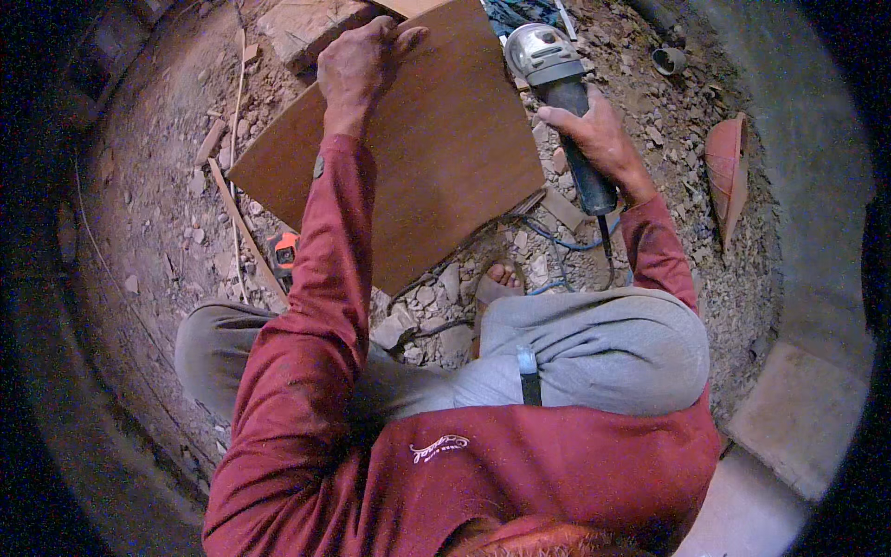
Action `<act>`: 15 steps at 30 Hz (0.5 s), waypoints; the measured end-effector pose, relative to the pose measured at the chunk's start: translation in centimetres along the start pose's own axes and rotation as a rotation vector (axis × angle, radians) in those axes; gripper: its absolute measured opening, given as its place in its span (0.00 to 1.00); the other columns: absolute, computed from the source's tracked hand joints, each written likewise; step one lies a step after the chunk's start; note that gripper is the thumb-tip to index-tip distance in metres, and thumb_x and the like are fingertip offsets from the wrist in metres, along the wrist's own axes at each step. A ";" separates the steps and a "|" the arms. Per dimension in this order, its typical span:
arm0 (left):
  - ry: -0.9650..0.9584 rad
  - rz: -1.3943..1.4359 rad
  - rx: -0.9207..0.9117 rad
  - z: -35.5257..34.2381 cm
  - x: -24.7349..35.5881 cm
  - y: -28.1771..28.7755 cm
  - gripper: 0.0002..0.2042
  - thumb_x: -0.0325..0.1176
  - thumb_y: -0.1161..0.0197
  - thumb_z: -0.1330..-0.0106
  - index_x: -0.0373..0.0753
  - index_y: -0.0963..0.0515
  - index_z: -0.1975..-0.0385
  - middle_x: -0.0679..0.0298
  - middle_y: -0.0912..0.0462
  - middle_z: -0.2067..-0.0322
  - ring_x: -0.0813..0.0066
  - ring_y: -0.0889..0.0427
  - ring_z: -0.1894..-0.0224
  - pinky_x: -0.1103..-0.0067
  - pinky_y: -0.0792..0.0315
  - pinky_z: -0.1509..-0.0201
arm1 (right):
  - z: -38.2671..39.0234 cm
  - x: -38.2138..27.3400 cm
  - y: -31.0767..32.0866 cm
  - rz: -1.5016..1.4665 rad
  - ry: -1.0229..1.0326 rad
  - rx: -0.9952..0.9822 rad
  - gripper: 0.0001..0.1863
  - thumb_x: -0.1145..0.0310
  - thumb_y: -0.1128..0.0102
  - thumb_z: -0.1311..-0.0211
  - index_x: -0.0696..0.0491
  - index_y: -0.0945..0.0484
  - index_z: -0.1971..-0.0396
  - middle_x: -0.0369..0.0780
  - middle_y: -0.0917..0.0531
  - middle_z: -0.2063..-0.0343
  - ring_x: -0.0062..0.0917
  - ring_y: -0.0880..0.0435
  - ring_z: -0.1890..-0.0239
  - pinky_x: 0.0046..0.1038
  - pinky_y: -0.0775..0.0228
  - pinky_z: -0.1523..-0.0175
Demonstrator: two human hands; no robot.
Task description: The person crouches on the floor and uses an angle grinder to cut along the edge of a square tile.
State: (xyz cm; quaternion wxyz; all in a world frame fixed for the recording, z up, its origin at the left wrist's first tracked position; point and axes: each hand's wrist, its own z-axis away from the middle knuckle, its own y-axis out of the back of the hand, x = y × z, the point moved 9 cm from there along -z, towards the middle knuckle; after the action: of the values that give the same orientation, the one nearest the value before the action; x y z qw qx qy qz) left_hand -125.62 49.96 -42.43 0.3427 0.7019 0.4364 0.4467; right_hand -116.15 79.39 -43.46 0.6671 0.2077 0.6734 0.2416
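A flat brown panel (436, 139) with a wood-like surface lies tilted in front of me over the rubble. At its far left edge, my left hand (357, 67) is closed, thumb resting toward the panel's face; the fingertips are hidden. My right hand (605, 139) is wrapped round the dark body of an angle grinder (546, 58), just right of the panel. The grinder's silver head points away from me and its cord (605, 237) hangs toward my leg. Its disc cannot be made out.
Broken stones and grit cover the ground. A stone slab (311, 32) lies beyond my left hand. An orange and black tape measure (283, 249) sits near a thin wooden strip (243, 223). At right are a pink slipper (727, 172) and a short pipe piece (668, 61). Blue cable (557, 243) runs by my foot.
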 end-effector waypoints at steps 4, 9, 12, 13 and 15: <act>-0.007 -0.010 0.006 -0.2 0.3 -0.1 0.30 0.71 0.47 0.36 0.49 0.16 0.63 0.54 0.13 0.68 0.50 0.13 0.61 0.61 0.21 0.58 | 0.1 0.2 0.5 0.050 -0.011 0.038 0.29 0.48 0.28 0.44 0.57 0.22 0.54 0.34 0.21 0.72 0.18 0.22 0.74 0.25 0.28 0.70; 0.002 -0.026 0.013 -0.3 -0.2 -0.5 0.31 0.72 0.48 0.37 0.48 0.16 0.64 0.54 0.13 0.70 0.49 0.13 0.63 0.59 0.21 0.60 | -0.2 -0.2 -0.2 0.028 -0.015 -0.018 0.29 0.47 0.28 0.44 0.57 0.23 0.55 0.33 0.21 0.72 0.18 0.23 0.72 0.25 0.28 0.69; -0.026 0.008 0.038 -0.4 0.2 -0.7 0.31 0.72 0.48 0.37 0.49 0.16 0.63 0.53 0.13 0.71 0.48 0.13 0.63 0.59 0.21 0.61 | -0.7 2.0 0.3 0.072 -0.004 -0.006 0.29 0.46 0.28 0.44 0.57 0.23 0.56 0.34 0.21 0.72 0.18 0.23 0.74 0.25 0.29 0.70; -0.025 0.005 0.045 -0.4 0.0 -0.7 0.31 0.73 0.48 0.37 0.49 0.16 0.63 0.53 0.13 0.71 0.48 0.13 0.63 0.59 0.21 0.61 | -0.7 1.9 0.2 0.080 -0.003 0.002 0.29 0.46 0.28 0.44 0.56 0.23 0.56 0.34 0.21 0.72 0.18 0.23 0.74 0.25 0.29 0.70; -0.021 -0.001 0.059 -0.4 -0.3 -0.7 0.31 0.73 0.48 0.37 0.49 0.16 0.63 0.53 0.13 0.71 0.48 0.13 0.63 0.59 0.21 0.61 | -0.7 1.4 0.0 0.089 0.009 0.015 0.29 0.46 0.28 0.44 0.56 0.23 0.57 0.34 0.21 0.72 0.18 0.23 0.75 0.25 0.29 0.71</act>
State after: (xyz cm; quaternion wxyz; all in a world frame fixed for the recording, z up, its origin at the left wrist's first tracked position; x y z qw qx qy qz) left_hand -126.23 49.94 -42.98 0.3265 0.7162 0.4461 0.4258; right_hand -116.91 80.25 -44.58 0.6513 0.2413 0.6682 0.2667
